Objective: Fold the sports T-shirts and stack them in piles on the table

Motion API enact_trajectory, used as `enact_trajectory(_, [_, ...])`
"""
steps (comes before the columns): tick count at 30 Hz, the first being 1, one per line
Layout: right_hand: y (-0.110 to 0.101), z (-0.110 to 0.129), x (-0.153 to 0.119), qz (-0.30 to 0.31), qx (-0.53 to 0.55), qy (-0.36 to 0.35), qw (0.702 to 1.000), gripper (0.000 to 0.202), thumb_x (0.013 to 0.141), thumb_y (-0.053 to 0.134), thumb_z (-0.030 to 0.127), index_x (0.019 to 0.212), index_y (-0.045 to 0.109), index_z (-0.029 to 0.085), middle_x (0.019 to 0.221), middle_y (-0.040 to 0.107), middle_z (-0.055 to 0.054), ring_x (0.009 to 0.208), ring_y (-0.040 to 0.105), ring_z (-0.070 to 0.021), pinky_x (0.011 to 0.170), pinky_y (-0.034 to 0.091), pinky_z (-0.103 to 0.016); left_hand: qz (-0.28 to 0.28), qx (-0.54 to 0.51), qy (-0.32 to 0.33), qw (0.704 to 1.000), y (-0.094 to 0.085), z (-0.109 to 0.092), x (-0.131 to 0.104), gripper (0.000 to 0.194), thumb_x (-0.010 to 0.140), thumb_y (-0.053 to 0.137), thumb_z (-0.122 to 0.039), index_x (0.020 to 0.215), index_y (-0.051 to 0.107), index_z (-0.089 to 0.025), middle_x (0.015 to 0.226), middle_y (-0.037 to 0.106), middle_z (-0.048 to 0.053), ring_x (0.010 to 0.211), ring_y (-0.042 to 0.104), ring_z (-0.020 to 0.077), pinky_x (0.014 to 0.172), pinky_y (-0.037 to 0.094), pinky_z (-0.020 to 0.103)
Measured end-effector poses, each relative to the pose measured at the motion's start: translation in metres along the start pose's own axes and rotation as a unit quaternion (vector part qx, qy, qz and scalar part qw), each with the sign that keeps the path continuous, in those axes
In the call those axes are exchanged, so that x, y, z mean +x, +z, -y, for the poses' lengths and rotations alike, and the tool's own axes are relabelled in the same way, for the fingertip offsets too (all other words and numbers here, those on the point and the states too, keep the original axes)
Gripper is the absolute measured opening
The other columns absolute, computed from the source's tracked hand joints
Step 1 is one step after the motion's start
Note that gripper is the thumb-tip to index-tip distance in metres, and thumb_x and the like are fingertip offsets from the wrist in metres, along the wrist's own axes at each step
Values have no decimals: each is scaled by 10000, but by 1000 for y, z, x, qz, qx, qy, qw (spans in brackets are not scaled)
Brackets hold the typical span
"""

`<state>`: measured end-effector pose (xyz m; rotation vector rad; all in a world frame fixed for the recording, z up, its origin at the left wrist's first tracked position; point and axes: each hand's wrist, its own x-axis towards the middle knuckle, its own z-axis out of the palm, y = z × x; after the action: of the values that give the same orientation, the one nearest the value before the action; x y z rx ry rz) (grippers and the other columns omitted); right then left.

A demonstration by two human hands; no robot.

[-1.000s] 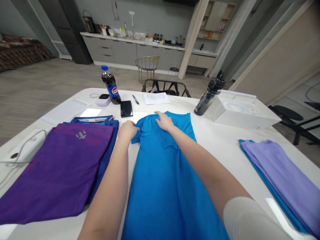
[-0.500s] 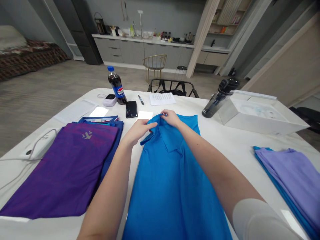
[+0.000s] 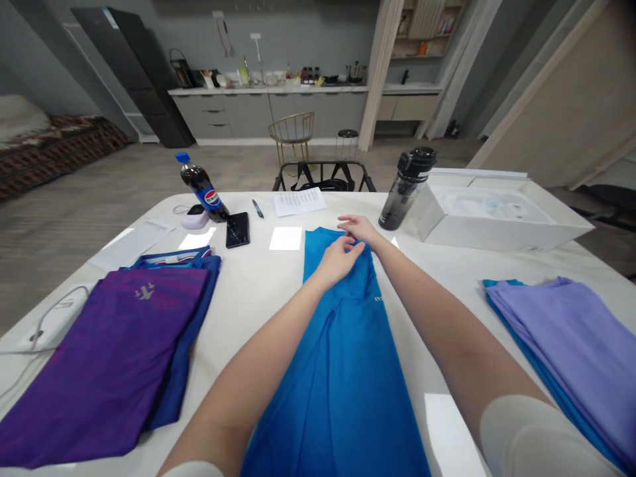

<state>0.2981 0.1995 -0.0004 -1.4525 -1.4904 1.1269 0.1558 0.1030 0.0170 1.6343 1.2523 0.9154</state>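
A blue shirt [image 3: 342, 371] lies lengthwise on the table in front of me, folded into a long narrow shape with a fold line down its middle. Small white lettering shows at its right edge. My left hand [image 3: 340, 260] rests on the upper part of the shirt, fingers loosely bent and apart from the thumb. Just beyond it, my right hand [image 3: 362, 229] is at the shirt's top right corner with its fingers stretched out to the left. The hands nearly meet, and the cloth under the fingertips is partly hidden.
Folded purple shirts [image 3: 114, 358] are stacked at left, beside a power strip [image 3: 59, 315]. A cola bottle [image 3: 201, 189], phone [image 3: 238, 230], pen [image 3: 258, 209] and paper [image 3: 299, 201] lie beyond. A dark tumbler [image 3: 405, 189], white box [image 3: 489, 228] and lavender garment [image 3: 571, 338] are at right.
The shirt's left side has been folded over to the right, making it narrower at the top. My left hand has moved right with it and let go. My right hand has loosened its pinch.
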Motion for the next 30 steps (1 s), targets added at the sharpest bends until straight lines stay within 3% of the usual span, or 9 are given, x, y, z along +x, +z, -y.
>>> enact_trajectory(3, [-28,-27,-33,-61,-81,47,994,450,965,566,542,1010,748,133,906,778,-119,612,642,-166,590,519,-283,-15,174,39,984,-8,23,13,300,991,497,-289,1239,641,-201,1224,695,117,1140,637,263,989,476,393])
enact_trajectory(5, [-39,-37,-58,-63,-198,28,978,547,927,557,668,876,765,164,856,769,-105,718,680,-213,647,518,-298,-19,336,51,940,-23,36,22,373,989,453,-220,1332,598,-200,1321,629,153,1257,557,313,1045,427,461])
enact_trajectory(9, [-41,-45,-96,-51,-362,10,931,475,818,702,662,921,770,203,941,759,-95,874,689,-265,705,487,-309,-1,511,18,859,-44,52,41,379,1002,439,-281,1335,594,-187,1324,563,207,1266,506,387,1022,401,533])
enact_trajectory(13, [-34,-43,-108,-59,-365,4,929,247,920,638,433,941,743,210,894,742,-67,829,675,-229,679,452,-293,14,515,-12,857,-52,60,55,298,983,505,-339,1216,638,-208,1285,568,189,1230,517,374,1002,412,514])
enact_trajectory(18, [-31,-32,-104,-172,-338,-16,925,301,973,525,447,921,712,217,825,725,-66,822,666,-245,703,463,-311,-66,455,-12,888,-55,61,56,265,1020,432,-324,1185,613,-223,1260,578,156,1207,531,336,987,435,496])
enact_trajectory(22, [-22,-37,-93,-208,-366,53,906,266,972,540,421,959,704,212,916,728,-118,901,673,-288,757,492,-357,-125,437,19,891,-46,58,32,315,1022,400,-259,1263,588,-185,1279,573,174,1219,535,332,1032,422,485])
enact_trajectory(25, [-11,-43,-97,-212,-374,59,901,263,972,545,372,1101,669,180,1083,701,-163,979,656,-315,801,500,-397,-39,428,113,896,-39,57,-1,379,999,373,-167,1297,607,-185,1265,617,142,1203,565,289,1080,411,428])
enact_trajectory(28, [1,-40,-122,-238,-380,-30,893,340,978,530,352,1242,602,152,1234,631,-190,1105,598,-345,880,484,-436,65,409,178,893,-39,57,-44,367,993,409,-173,1270,646,-213,1279,643,97,1198,583,249,1092,418,377])
enact_trajectory(30, [10,-34,-147,-197,-388,-104,894,299,986,522,344,1210,628,176,1228,623,-171,1149,569,-339,947,458,-443,82,403,174,894,-44,57,-75,330,1004,458,-244,1273,647,-221,1315,634,89,1202,588,245,1079,430,379])
